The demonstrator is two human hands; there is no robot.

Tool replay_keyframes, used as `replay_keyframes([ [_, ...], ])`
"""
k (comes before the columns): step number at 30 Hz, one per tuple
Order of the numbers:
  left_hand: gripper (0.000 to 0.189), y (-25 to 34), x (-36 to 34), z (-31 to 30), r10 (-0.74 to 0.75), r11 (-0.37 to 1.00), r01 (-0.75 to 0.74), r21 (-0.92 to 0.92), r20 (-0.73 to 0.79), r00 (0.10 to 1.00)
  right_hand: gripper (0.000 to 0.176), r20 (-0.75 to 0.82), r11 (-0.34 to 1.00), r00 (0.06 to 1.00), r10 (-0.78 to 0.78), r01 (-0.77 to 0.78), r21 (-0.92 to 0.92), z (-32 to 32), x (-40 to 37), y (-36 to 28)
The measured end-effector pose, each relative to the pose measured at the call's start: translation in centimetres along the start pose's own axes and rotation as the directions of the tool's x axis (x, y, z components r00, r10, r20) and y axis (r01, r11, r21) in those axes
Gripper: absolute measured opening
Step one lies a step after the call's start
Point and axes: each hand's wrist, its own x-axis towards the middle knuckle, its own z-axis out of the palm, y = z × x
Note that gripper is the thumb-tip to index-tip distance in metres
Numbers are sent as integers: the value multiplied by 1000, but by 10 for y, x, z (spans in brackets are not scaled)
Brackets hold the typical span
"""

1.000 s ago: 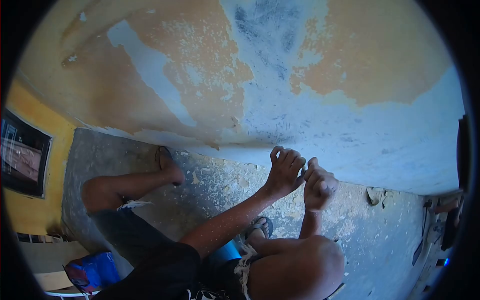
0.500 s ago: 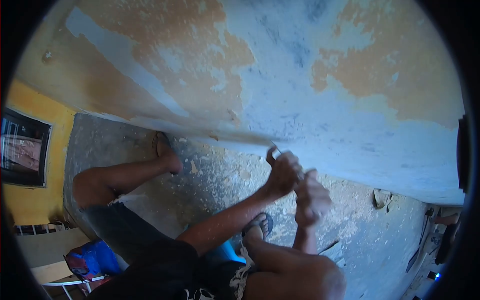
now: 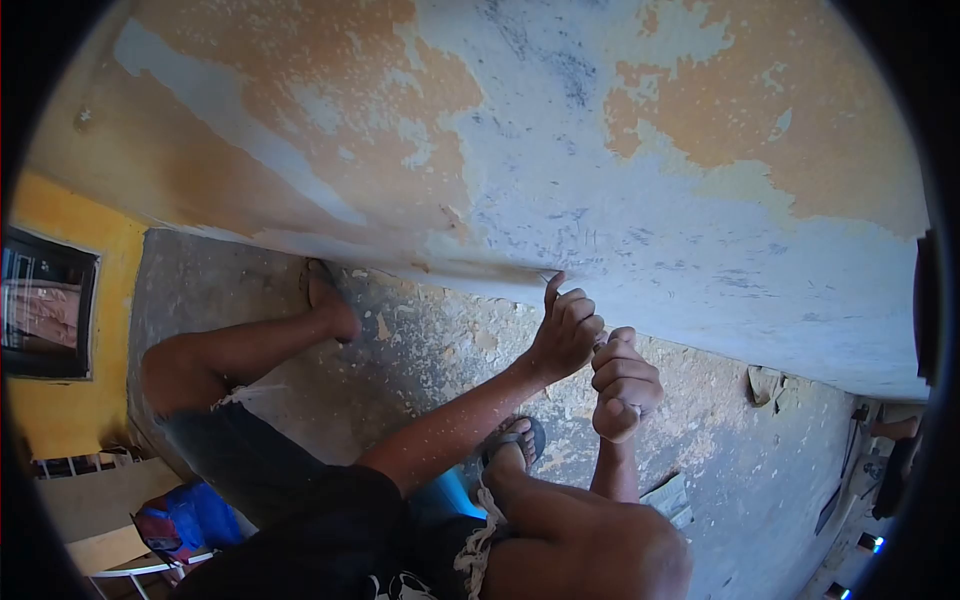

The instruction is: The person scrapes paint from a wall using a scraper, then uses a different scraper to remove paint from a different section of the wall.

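Observation:
My left hand (image 3: 567, 335) is closed at the foot of the wall, its index finger stretched along a thin metal tool (image 3: 546, 277). The narrow tip touches or nearly touches the wall surface; most of the shaft is hidden by my fingers. Just behind and to the right, my right hand (image 3: 626, 385) is a tight fist, seemingly around the rear end of the same tool, where a small glint shows between the hands. The wall (image 3: 700, 220) has patches of peeled orange paint over a pale, scratched layer.
The worn floor (image 3: 450, 340) is strewn with flakes and chips. My sandalled feet rest on it, one near the wall. A light blue seat (image 3: 447, 495) is under me. At left are a yellow wall with a window (image 3: 50, 305) and a blue bag (image 3: 200, 515). Part of another person (image 3: 895, 430) shows far right.
My right hand, blurred by motion before, is now sharp and slightly higher. My left hand has barely shifted, still holding the tool at the wall's base. The view has tilted a little.

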Motion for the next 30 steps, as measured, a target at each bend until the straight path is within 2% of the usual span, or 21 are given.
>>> replay_keyframes([
  [3, 32, -13, 4, -3, 35, 999, -36, 31, 24, 999, 54, 58, 999, 998, -30, 31, -18, 2, 2, -1],
  [5, 28, -17, 0, -8, 90, 996, -90, 13, 55, 994, 51, -93, 1000, 995, 28, -29, -9, 14, -8, -1],
  [6, 21, -18, 2, -7, -7, 996, 3, 94, 43, 999, 47, -35, 999, 999, -13, 14, 44, 10, -2, 13],
  [7, 17, -23, -2, -6, 42, 990, -42, 134, 9, 999, 47, -36, 999, 999, -10, 11, 37, 5, -4, 7],
  [9, 23, -21, -6, -15, 3, 1000, -10, 26, 273, 962, 42, 51, 999, 999, -13, 11, 42, 4, 0, 0],
  [10, 28, -12, -5, -12, 77, 997, -79, 21, 47, 996, 39, 67, 998, 997, -45, 41, 46, 3, -1, -4],
  [13, 31, -21, -1, -8, 76, 991, -82, 106, 60, 995, 39, 1, 999, 1000, -29, 29, 25, 7, -6, 14],
  [15, 31, -19, -1, -6, 86, 992, -91, 85, 61, 994, 40, 26, 999, 999, -34, 34, 12, 2, -5, 11],
  [17, 31, -18, -3, -6, 101, 994, -104, 30, 85, 991, 43, -56, 999, 998, -18, 20, 32, 8, -8, 8],
  [18, 30, -18, -2, -6, 59, 996, -64, 60, 83, 995, 47, 10, 1000, 1000, -22, 22, -6, 4, -7, 13],
  [19, 30, -17, -2, -6, 60, 997, -64, 49, 81, 995, 47, 8, 1000, 1000, -21, 21, -17, -2, -6, 13],
  [21, 30, -16, -4, -15, 77, 992, -88, 95, 120, 990, 45, 70, 998, 996, 60, -59, -15, -10, -5, 7],
  [22, 22, -14, -6, -26, 62, 992, -82, 99, 191, 980, 44, 92, 981, 987, 133, -117, -155, -18, -9, 1],
  [23, 22, -13, -9, -38, 62, 991, -83, 107, 191, 980, 29, 116, 965, 976, 183, -156, -212, -30, -13, -3],
  [24, 17, -12, -13, -51, 99, 976, -155, 152, 324, 941, 23, 83, 845, 849, 522, -501, -188, -41, -19, -16],
  [25, 12, -12, -17, -61, 125, 955, -230, 185, 452, 883, 25, 61, 607, 606, 793, -779, -158, -44, -20, -27],
  [27, 8, -12, -34, -70, 118, 946, -256, 199, 523, 844, 40, 267, 320, 209, 941, -808, -494, -29, -20, -26],
  [28, 8, -14, -45, -72, 147, 953, -268, 140, 560, 816, 50, 448, 595, 414, 793, -687, -418, -20, -42, -15],
  [29, 7, -18, -55, -73, 181, 957, -280, 79, 591, 786, 52, 406, 385, 236, 883, -859, -338, -10, -60, -1],
  [30, 9, -22, -63, -74, 134, 978, -202, 47, 600, 789, 54, 333, 372, 253, 908, -851, -370, 1, -70, 6],
])
